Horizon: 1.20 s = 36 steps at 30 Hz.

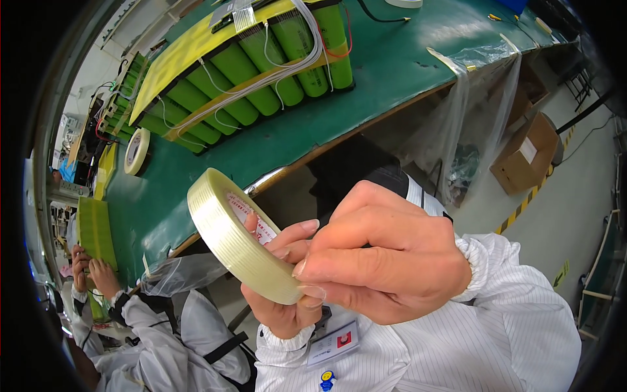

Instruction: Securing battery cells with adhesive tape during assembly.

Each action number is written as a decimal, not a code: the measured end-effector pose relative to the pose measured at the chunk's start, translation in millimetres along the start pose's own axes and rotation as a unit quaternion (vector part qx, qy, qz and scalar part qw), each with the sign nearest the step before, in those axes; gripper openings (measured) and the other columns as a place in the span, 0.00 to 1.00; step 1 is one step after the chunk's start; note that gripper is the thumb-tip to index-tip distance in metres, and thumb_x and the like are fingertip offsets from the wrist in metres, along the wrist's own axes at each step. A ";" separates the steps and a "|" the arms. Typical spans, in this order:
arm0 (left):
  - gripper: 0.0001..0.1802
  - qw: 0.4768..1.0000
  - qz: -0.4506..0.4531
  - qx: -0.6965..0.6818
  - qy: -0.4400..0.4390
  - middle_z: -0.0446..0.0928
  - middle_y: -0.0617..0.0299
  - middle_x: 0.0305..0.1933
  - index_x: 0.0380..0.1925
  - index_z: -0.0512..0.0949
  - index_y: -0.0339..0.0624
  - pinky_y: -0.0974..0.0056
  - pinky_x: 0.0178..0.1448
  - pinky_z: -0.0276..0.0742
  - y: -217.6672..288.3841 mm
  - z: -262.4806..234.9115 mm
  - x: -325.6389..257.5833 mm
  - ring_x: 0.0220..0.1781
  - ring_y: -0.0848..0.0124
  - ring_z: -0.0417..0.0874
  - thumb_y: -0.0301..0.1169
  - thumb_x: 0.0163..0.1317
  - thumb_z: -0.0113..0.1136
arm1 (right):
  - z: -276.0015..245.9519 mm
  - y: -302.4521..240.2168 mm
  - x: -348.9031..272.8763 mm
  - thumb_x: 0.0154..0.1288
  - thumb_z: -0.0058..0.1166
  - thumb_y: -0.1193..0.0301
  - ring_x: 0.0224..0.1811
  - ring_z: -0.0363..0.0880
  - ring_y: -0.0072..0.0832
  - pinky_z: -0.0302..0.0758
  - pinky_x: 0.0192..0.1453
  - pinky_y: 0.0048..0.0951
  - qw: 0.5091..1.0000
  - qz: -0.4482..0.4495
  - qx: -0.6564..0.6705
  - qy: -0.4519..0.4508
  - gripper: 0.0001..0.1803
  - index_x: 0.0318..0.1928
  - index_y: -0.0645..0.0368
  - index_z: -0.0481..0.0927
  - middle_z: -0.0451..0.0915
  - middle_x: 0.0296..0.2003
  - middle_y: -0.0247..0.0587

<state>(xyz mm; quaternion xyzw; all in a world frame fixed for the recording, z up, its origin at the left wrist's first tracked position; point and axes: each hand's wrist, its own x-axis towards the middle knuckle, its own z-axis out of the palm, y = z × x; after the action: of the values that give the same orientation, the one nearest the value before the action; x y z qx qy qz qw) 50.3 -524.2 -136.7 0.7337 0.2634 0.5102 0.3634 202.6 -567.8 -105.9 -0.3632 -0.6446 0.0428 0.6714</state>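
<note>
A roll of pale yellow, ribbed strapping tape (234, 245) is held up in front of my chest, tilted. My left hand (279, 315) grips it from below, with fingers through the cardboard core and the thumb near its outer face; part of this hand is hidden behind my right. The fingers of my right hand (392, 261) are pinched together at the roll's near right edge. Whether they hold a loose tape end cannot be made out. Beyond the roll, a large pack of green cylindrical battery cells (238, 98) with white wires lies on the green-topped bench (385, 72).
A second tape roll (136, 151) stands by the pack's left end. Clear plastic film (457, 124) hangs over the bench edge. Cardboard boxes (526, 157) sit on the floor at right. At lower left, a co-worker's hands (101, 274) touch a yellow-green panel (96, 232).
</note>
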 end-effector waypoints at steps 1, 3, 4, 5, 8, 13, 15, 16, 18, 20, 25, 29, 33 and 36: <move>0.32 1.000 -0.001 0.000 -0.001 0.84 0.60 0.28 0.49 0.74 0.41 0.36 0.78 0.45 -0.1 -0.2 -0.2 0.49 0.55 0.87 0.60 0.64 0.59 | 0.1 0.1 -0.1 0.51 0.72 0.76 0.28 0.75 0.32 0.71 0.30 0.28 1.000 0.000 0.007 0.003 0.16 0.41 0.65 0.85 0.84 0.34 0.44; 0.34 1.000 -0.006 -0.006 0.001 0.84 0.59 0.29 0.55 0.70 0.42 0.36 0.78 0.45 -1.8 -0.7 -1.6 0.50 0.55 0.87 0.59 0.63 0.61 | 0.6 0.6 -0.4 0.51 0.72 0.76 0.28 0.75 0.32 0.71 0.30 0.28 1.000 0.003 0.014 0.006 0.15 0.41 0.66 0.85 0.84 0.34 0.44; 0.34 1.000 -0.007 -0.006 0.001 0.84 0.59 0.29 0.55 0.70 0.42 0.36 0.78 0.45 -4.2 -1.0 -1.2 0.50 0.55 0.87 0.59 0.63 0.61 | 0.9 2.0 0.2 0.51 0.72 0.76 0.28 0.75 0.32 0.71 0.30 0.28 1.000 0.003 0.016 0.008 0.15 0.41 0.66 0.85 0.84 0.34 0.44; 0.35 1.000 0.006 0.004 0.005 0.84 0.59 0.28 0.56 0.69 0.42 0.36 0.78 0.44 -7.4 -1.6 -0.6 0.51 0.55 0.87 0.59 0.63 0.61 | 1.1 3.7 0.6 0.51 0.73 0.76 0.28 0.75 0.32 0.71 0.29 0.28 1.000 0.004 0.017 0.010 0.15 0.41 0.66 0.85 0.84 0.34 0.45; 0.35 0.999 0.032 0.017 0.010 0.84 0.57 0.31 0.56 0.69 0.40 0.37 0.78 0.45 -6.8 -2.5 -0.4 0.50 0.55 0.87 0.57 0.63 0.62 | -0.5 1.7 0.7 0.51 0.73 0.76 0.28 0.75 0.32 0.71 0.29 0.28 1.000 -0.003 0.013 0.004 0.15 0.41 0.66 0.86 0.84 0.34 0.45; 0.30 1.000 -0.009 -0.026 -0.014 0.82 0.43 0.47 0.47 0.75 0.30 0.45 0.75 0.54 1.3 0.0 1.8 0.45 0.60 0.87 0.50 0.65 0.64 | -2.1 0.9 -1.5 0.49 0.69 0.80 0.29 0.75 0.34 0.73 0.30 0.29 1.000 0.001 0.005 0.027 0.15 0.40 0.65 0.84 0.83 0.36 0.44; 0.28 0.999 0.015 -0.035 -0.015 0.79 0.39 0.52 0.45 0.74 0.26 0.54 0.60 0.74 -2.1 -1.1 3.5 0.42 0.61 0.86 0.46 0.66 0.64 | -2.4 8.1 0.5 0.50 0.72 0.80 0.27 0.75 0.34 0.71 0.28 0.29 1.000 -0.006 0.007 0.029 0.15 0.40 0.68 0.85 0.84 0.33 0.45; 0.27 0.996 0.085 0.015 -0.005 0.80 0.39 0.50 0.45 0.74 0.27 0.58 0.49 0.79 -11.8 -4.4 4.9 0.43 0.60 0.86 0.46 0.66 0.65 | -1.0 8.5 0.8 0.51 0.71 0.80 0.28 0.76 0.35 0.72 0.30 0.30 0.999 0.000 0.021 0.028 0.14 0.40 0.68 0.85 0.83 0.33 0.46; 0.25 0.998 0.057 0.017 -0.004 0.82 0.43 0.44 0.44 0.75 0.29 0.52 0.51 0.77 -11.0 -4.9 1.2 0.44 0.56 0.85 0.45 0.66 0.64 | 0.3 12.2 -3.2 0.53 0.69 0.80 0.30 0.76 0.35 0.73 0.32 0.31 0.999 0.014 0.039 0.027 0.12 0.40 0.68 0.85 0.83 0.35 0.45; 0.30 0.994 0.078 0.044 -0.063 0.77 0.40 0.51 0.51 0.68 0.29 0.55 0.56 0.75 -24.7 -18.2 -5.1 0.50 0.57 0.82 0.47 0.66 0.64 | -1.6 12.6 -4.1 0.55 0.68 0.80 0.30 0.76 0.36 0.73 0.32 0.31 0.999 0.014 0.029 0.025 0.11 0.39 0.68 0.84 0.82 0.35 0.44; 0.34 0.989 0.103 0.048 -0.093 0.74 0.36 0.58 0.57 0.63 0.26 0.58 0.58 0.75 -37.8 -10.6 1.0 0.53 0.60 0.80 0.46 0.67 0.63 | -6.3 16.0 0.5 0.61 0.64 0.78 0.31 0.75 0.36 0.73 0.33 0.31 0.999 0.027 -0.004 0.023 0.06 0.38 0.67 0.82 0.80 0.34 0.42; 0.26 0.980 0.117 0.112 -0.114 0.82 0.50 0.49 0.51 0.76 0.37 0.45 0.71 0.56 -20.4 1.9 30.1 0.59 0.48 0.75 0.48 0.66 0.62 | -10.5 30.4 4.7 0.63 0.63 0.78 0.32 0.75 0.35 0.73 0.35 0.31 0.999 0.043 -0.010 0.010 0.06 0.37 0.67 0.80 0.79 0.34 0.43; 0.22 0.971 0.111 0.160 -0.140 0.83 0.51 0.45 0.45 0.80 0.37 0.43 0.71 0.56 -18.2 1.6 44.5 0.50 0.51 0.82 0.47 0.66 0.62 | -14.8 39.4 11.0 0.65 0.60 0.78 0.33 0.75 0.35 0.73 0.39 0.32 0.996 0.080 0.016 -0.032 0.05 0.38 0.65 0.77 0.78 0.34 0.42; 0.22 0.973 0.086 0.158 -0.141 0.83 0.51 0.45 0.45 0.80 0.36 0.43 0.71 0.56 -22.9 -0.5 45.7 0.51 0.51 0.82 0.46 0.64 0.64 | -12.2 48.7 13.9 0.66 0.58 0.78 0.34 0.73 0.36 0.72 0.40 0.33 0.995 0.085 0.025 -0.049 0.05 0.39 0.65 0.76 0.76 0.35 0.42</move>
<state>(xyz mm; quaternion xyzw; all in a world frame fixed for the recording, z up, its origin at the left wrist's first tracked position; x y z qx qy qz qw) 65.0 -475.8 -129.5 0.8665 0.2221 0.3827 0.2311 235.9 -530.0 -119.5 -0.3970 -0.6421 0.1331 0.6421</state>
